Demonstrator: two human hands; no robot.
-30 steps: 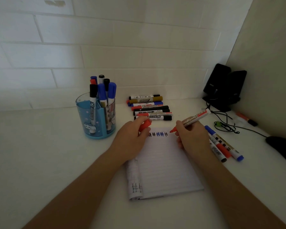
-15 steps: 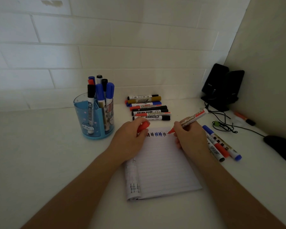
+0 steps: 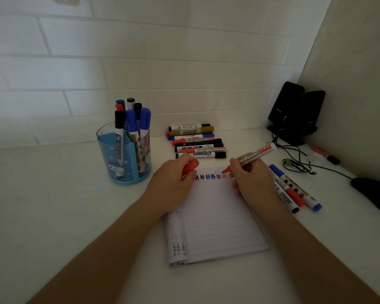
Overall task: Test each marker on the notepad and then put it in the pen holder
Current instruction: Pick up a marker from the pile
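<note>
Dim desk [image 3: 53, 216]: left hand [image 3: 171, 189] round red cap [image 3: 190, 167] (half-hidden), right hand [image 3: 252, 183] gripping red marker [image 3: 255, 155].

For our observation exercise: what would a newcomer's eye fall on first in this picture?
First the right hand holding an uncapped red marker with its tip over the notepad, beside fresh red strokes. Then its red cap in the left hand, and the blue pen holder full of markers at left.
</note>
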